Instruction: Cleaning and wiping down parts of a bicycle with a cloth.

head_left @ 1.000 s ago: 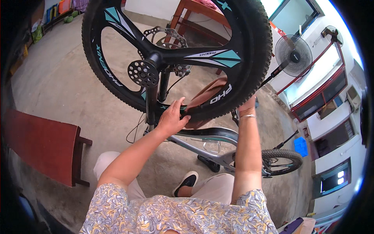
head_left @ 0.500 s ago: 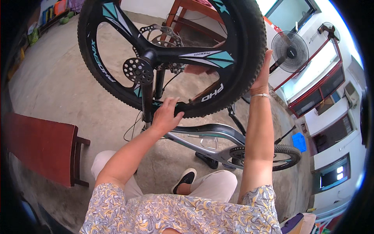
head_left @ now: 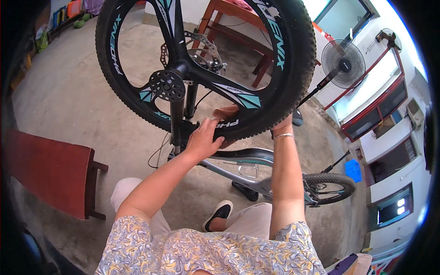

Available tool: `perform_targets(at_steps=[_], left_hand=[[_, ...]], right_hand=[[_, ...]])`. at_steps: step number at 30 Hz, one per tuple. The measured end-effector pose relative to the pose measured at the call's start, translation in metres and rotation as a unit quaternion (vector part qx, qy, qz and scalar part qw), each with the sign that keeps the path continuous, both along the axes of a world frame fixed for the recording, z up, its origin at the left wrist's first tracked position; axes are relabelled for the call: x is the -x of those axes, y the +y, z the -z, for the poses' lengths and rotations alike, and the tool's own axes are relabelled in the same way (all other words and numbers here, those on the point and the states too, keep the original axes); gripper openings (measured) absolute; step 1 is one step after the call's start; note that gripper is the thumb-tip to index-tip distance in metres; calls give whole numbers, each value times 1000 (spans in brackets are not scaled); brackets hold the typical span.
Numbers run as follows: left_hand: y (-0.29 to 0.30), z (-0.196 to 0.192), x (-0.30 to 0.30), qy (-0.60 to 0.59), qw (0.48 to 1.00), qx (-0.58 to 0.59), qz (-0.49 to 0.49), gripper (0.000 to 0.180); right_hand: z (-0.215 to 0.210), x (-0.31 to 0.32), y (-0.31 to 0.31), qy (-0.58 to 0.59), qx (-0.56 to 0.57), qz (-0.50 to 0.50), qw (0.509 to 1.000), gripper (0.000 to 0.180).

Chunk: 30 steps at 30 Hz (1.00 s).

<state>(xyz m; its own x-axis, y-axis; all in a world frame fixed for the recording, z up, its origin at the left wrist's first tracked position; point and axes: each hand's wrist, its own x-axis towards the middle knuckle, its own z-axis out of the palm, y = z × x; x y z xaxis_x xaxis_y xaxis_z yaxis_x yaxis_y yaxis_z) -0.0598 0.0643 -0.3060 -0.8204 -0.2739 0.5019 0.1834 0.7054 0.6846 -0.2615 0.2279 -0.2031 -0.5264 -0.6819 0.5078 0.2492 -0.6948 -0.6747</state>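
Observation:
A bicycle's front wheel (head_left: 300, 64), with a black knobby tyre and black-and-teal spokes, is raised close in front of me. My left hand (head_left: 204, 140) grips its lower rim beside the black fork (head_left: 176, 117), with a reddish-brown cloth (head_left: 225, 112) just past the fingers. My right hand (head_left: 283, 126), a thin bracelet on its wrist, is pressed against the tyre's lower right; its fingers are hidden behind the tyre. A brake disc (head_left: 204, 48) sits at the hub. The grey frame (head_left: 247, 158) runs down to the rear wheel (head_left: 331, 185) on the floor.
A dark red bench (head_left: 46, 169) stands at my left. A red wooden table (head_left: 238, 20) is behind the wheel, and a standing fan (head_left: 341, 57) is at the right. My black shoe (head_left: 220, 211) rests on the concrete floor. A blue crate (head_left: 353, 169) lies far right.
The wheel has turned; its spokes sit at new angles. My right hand went up the tyre's right side, then came back down to its lower edge. My left hand stayed on the rim.

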Motion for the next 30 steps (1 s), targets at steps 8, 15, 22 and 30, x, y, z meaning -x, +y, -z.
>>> perform_targets(at_steps=[8,15,22,30], left_hand=[[-4,3,-4,16,999,35,-2,62],[-2,3,-13,-3,1000,30,1,72],[3,-10,-33,-65,997,31,19,69],[-5,-31,-64,69,997,14,44,37]], right_hand=[[-136,-34,-9,-9,-90,65,994,60],[-174,-77,4,133,56,470,871,42],[-154,-143,39,185,-46,586,788,38],[-89,-151,-17,557,-172,548,600,25]])
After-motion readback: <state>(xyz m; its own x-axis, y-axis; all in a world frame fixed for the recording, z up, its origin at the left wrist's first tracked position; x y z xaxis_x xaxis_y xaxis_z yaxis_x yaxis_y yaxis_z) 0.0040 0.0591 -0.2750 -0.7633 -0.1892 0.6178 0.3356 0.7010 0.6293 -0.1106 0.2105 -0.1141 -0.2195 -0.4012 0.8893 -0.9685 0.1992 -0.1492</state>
